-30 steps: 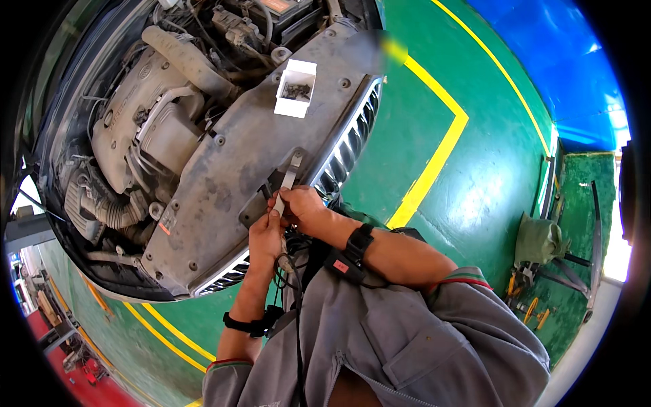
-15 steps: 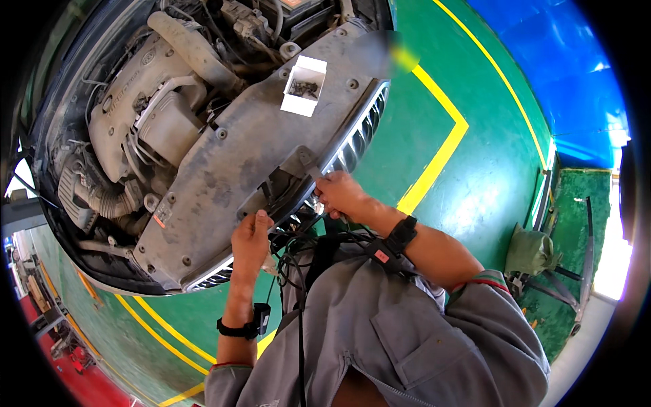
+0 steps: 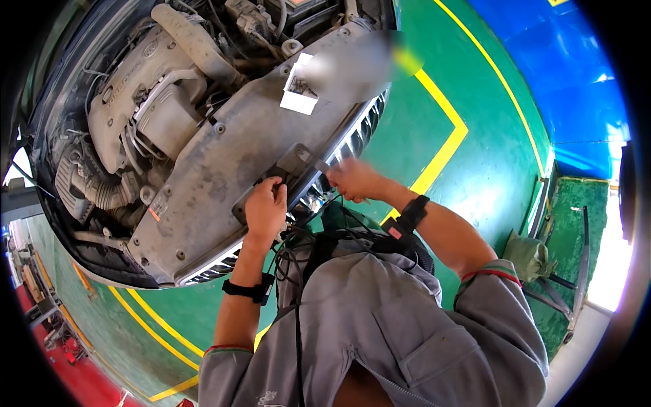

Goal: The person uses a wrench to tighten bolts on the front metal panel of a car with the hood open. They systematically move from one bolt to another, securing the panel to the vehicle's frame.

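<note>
My left hand (image 3: pixel 266 209) is at the front edge of the dusty grey plastic cover (image 3: pixel 203 183), beside the latch opening (image 3: pixel 291 166). Its fingers curl in with thumb and forefinger close together; what they hold, if anything, is hidden. To its right, my right hand (image 3: pixel 354 180) is closed around a thin grey tool (image 3: pixel 317 162), slightly smeared by motion. The tool's flat end points left over the opening, and its exact kind is unclear. An open white box (image 3: pixel 299 102) with small dark fasteners rests on the cover, partly hidden by a blurred patch.
Beyond the cover lies the engine bay with a dusty engine cover (image 3: pixel 139 88) and a ribbed intake hose (image 3: pixel 108 190). The chrome grille (image 3: pixel 359 132) runs along the car's front. Black cables (image 3: pixel 291 254) hang before my waist. Yellow lines (image 3: pixel 441 149) mark the green floor.
My left hand has moved up and right, onto the opening's edge. The right hand has shifted slightly right and up, and the grey tool now shows. A blurred patch covers part of the box.
</note>
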Available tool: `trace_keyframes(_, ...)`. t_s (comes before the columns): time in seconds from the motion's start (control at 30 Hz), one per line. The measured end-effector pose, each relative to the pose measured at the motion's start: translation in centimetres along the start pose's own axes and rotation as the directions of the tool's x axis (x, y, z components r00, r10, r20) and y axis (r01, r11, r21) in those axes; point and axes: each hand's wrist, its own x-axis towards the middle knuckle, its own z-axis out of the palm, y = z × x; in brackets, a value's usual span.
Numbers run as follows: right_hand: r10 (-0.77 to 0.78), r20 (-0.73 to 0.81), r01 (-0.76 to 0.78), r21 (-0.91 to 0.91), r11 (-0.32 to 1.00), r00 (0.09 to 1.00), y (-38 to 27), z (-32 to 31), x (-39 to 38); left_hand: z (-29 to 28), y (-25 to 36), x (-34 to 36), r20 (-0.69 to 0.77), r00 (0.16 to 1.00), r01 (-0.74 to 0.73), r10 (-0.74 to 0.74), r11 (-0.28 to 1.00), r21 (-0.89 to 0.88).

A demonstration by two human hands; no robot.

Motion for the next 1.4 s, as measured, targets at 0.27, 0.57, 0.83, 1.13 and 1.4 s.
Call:
trace_keyframes(0.27,-0.05,0.054,0.043,0.12,0.992,0.997,-1.7,-0.8,-0.5,0.6,2.3,3.1,0.054,0.997,-0.071,0.064,0.985,0.155)
trace_keyframes(0.57,0.004,0.088,-0.009,0.055,0.998,0.996,-2.9,-1.1,-0.9,2.1,2.5,5.5,0.145,0.943,-0.332,0.299,0.836,0.437)
trace_keyframes(0.83,-0.037,0.119,0.056,-0.162,0.985,0.992,-4.5,-6.5,-3.9,2.7,2.2,6.4,0.12,0.933,-0.356,0.34,0.818,0.453)
trace_keyframes(1.13,-0.183,-0.303,0.184,-0.027,0.983,0.935,-5.7,-11.2,-1.5,5.8,2.8,7.7,0.036,0.97,-0.225,0.241,0.832,0.506)
trace_keyframes(1.4,-0.216,-0.48,0.319,0.144,0.937,0.85,-10.0,-10.7,5.0,6.2,2.9,8.0,-0.052,0.968,-0.188,0.245,0.848,0.495)
